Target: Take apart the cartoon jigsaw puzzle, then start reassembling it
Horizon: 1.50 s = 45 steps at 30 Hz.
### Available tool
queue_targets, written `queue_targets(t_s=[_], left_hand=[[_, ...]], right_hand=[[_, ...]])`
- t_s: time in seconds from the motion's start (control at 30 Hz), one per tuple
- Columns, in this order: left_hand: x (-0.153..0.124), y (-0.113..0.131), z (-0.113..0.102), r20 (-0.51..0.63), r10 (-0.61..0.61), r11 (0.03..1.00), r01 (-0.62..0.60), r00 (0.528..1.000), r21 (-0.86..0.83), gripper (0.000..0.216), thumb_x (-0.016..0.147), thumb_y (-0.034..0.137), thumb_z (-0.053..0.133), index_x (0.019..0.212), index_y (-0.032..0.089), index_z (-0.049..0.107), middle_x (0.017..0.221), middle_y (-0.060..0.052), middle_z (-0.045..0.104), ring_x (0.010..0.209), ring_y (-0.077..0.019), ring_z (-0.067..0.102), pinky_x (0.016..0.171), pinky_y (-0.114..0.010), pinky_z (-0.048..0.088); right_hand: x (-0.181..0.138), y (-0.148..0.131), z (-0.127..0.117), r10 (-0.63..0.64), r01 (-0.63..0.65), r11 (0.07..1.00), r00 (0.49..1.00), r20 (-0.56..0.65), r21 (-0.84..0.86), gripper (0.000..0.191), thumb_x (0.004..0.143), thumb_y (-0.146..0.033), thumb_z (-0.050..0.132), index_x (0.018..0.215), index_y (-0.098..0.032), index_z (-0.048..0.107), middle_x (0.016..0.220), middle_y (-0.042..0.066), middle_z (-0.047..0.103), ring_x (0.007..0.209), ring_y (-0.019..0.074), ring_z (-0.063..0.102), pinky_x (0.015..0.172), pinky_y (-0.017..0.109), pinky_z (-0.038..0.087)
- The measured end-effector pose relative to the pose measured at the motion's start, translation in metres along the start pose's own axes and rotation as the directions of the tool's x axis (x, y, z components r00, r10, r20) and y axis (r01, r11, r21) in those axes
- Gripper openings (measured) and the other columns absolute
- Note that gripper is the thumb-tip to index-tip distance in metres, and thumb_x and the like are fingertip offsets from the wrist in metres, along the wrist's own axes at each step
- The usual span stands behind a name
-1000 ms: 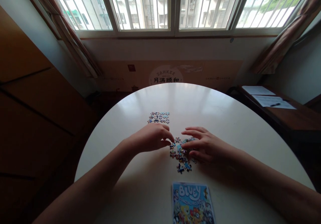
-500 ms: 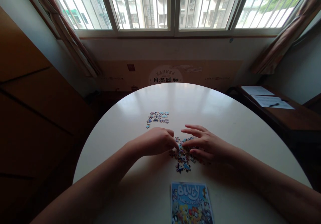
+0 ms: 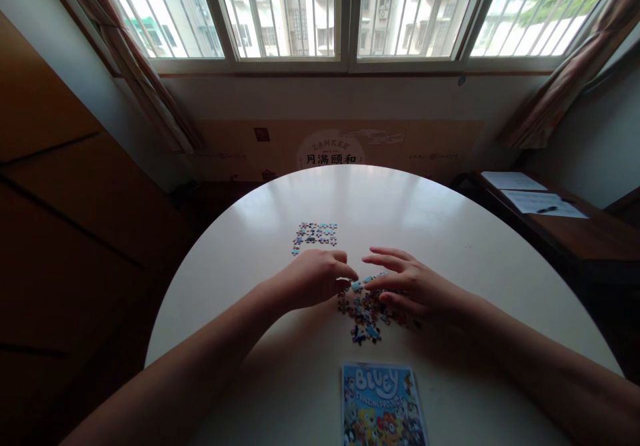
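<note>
A loose heap of small jigsaw puzzle pieces (image 3: 364, 309) lies on the white round table (image 3: 240, 259), between my two hands. My left hand (image 3: 320, 276) reaches in from the left with fingers curled; its thumb and index fingertip close at the edge of a light blue puzzle piece (image 3: 356, 287). On the right, my right hand (image 3: 413, 282) rests over the heap's right side, fingers spread, hiding some pieces, its index fingertip near the blue piece. Beyond my left hand sits a partly joined block of puzzle pieces (image 3: 316, 233), several across, with a short column at its left.
A blue picture card (image 3: 383, 403) printed "Bluey" lies at the table's near side. To the right, a brown desk (image 3: 575, 236) holds papers (image 3: 543, 203) and a pen. A tan printed panel (image 3: 225, 143) stands behind the table, below barred windows.
My left hand has lifted and drawn back slightly from the heap, and the light blue piece at its fingertips has shifted slightly up and left. My right hand is nearly still.
</note>
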<state>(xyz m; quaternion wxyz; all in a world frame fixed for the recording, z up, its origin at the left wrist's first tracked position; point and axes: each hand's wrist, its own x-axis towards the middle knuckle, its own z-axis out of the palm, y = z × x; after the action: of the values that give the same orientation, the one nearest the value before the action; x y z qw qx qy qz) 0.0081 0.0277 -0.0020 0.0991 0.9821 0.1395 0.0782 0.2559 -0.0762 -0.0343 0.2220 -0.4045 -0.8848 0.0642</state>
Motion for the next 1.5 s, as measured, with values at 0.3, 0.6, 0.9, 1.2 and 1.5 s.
queue_targets(t_s=[0.3, 0.6, 0.9, 1.2, 1.5], left_hand=[[0.005, 0.006, 0.011, 0.004, 0.015, 1.0, -0.015, 1.0, 0.023, 0.019, 0.091, 0.026, 0.064, 0.105, 0.031, 0.075, 0.088, -0.003, 0.065, 0.067, -0.0133, 0.058, 0.06, -0.026, 0.04], [0.007, 0.01, 0.003, 0.056, -0.027, 0.998, 0.03, 0.998, -0.052, 0.013, 0.088, 0.022, 0.068, 0.099, 0.026, 0.073, 0.093, -0.003, 0.064, 0.073, -0.0146, 0.061, 0.064, -0.027, 0.046], [0.0, -0.001, -0.02, 0.016, 0.005, 0.922, 0.002, 1.0, -0.388, 0.003, 0.089, 0.019, 0.066, 0.087, 0.019, 0.068, 0.099, -0.005, 0.068, 0.082, -0.0138, 0.063, 0.076, -0.028, 0.051], [-0.033, -0.059, -0.059, -0.065, -0.373, 0.89, 0.337, 0.925, -0.308, 0.014, 0.09, 0.028, 0.055, 0.093, 0.017, 0.064, 0.081, -0.003, 0.068, 0.071, -0.0146, 0.062, 0.064, -0.025, 0.048], [-0.023, -0.06, -0.031, 0.16, -0.247, 0.952, 0.27, 0.956, -0.143, 0.019, 0.087, 0.02, 0.054, 0.094, 0.022, 0.071, 0.095, -0.004, 0.072, 0.08, -0.0172, 0.063, 0.067, -0.025, 0.043]], right_hand=[[0.0, 0.002, -0.002, 0.133, -0.11, 0.989, 0.954, -0.27, 0.096, 0.03, 0.102, -0.036, 0.044, 0.099, -0.024, 0.072, 0.126, 0.006, 0.063, 0.131, 0.0244, 0.048, 0.105, 0.049, 0.046], [0.003, 0.002, -0.002, 0.142, -0.11, 0.988, 0.927, -0.348, 0.111, 0.033, 0.102, -0.038, 0.045, 0.095, -0.022, 0.072, 0.117, 0.007, 0.067, 0.124, 0.0232, 0.054, 0.101, 0.046, 0.049], [0.001, 0.004, -0.002, 0.145, -0.097, 0.984, 0.921, -0.361, 0.147, 0.033, 0.102, -0.037, 0.045, 0.092, -0.022, 0.073, 0.111, 0.007, 0.068, 0.119, 0.0223, 0.057, 0.099, 0.044, 0.05], [0.001, 0.003, -0.002, 0.162, -0.103, 0.981, 0.903, -0.397, 0.167, 0.032, 0.101, -0.033, 0.046, 0.088, -0.021, 0.072, 0.104, 0.007, 0.07, 0.111, 0.0212, 0.06, 0.095, 0.041, 0.051], [-0.001, 0.003, -0.002, 0.143, -0.094, 0.985, 0.911, -0.388, 0.143, 0.029, 0.1, -0.03, 0.048, 0.089, -0.021, 0.072, 0.102, 0.007, 0.07, 0.109, 0.0201, 0.062, 0.093, 0.039, 0.052]])
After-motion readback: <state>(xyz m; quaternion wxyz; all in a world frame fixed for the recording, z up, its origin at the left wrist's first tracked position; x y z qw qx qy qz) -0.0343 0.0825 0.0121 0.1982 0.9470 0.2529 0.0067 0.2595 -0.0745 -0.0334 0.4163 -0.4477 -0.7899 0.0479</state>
